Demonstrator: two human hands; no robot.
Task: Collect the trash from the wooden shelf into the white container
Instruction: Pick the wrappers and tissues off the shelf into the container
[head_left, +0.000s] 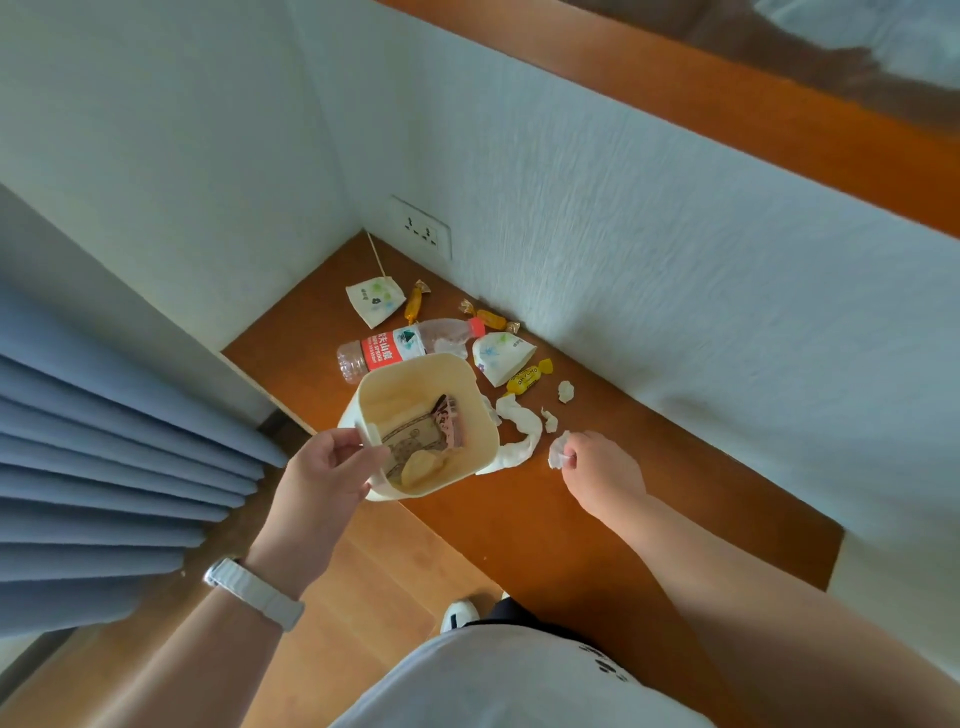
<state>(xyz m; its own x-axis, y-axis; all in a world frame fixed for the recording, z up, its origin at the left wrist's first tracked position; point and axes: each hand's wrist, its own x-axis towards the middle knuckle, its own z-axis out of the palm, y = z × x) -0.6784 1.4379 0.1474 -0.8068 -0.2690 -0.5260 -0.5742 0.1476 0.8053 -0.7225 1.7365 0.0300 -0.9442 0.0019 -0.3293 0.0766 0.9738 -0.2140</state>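
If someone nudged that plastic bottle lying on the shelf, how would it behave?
The bottle lies on its side and is round, so it would probably roll. It looks clear and empty, so it is likely very light. Its thin walls may crumple a little under a firm grip.

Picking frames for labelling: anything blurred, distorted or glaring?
Head view: the wide-angle lens bows the wooden shelf; the right wall is smeared; the bottle, the left hand gripping the white container and the right hand pinching a tissue scrap are sharp; soft light, no glare.

white watch (254, 592), white shirt (509, 680), white shoe (459, 614)
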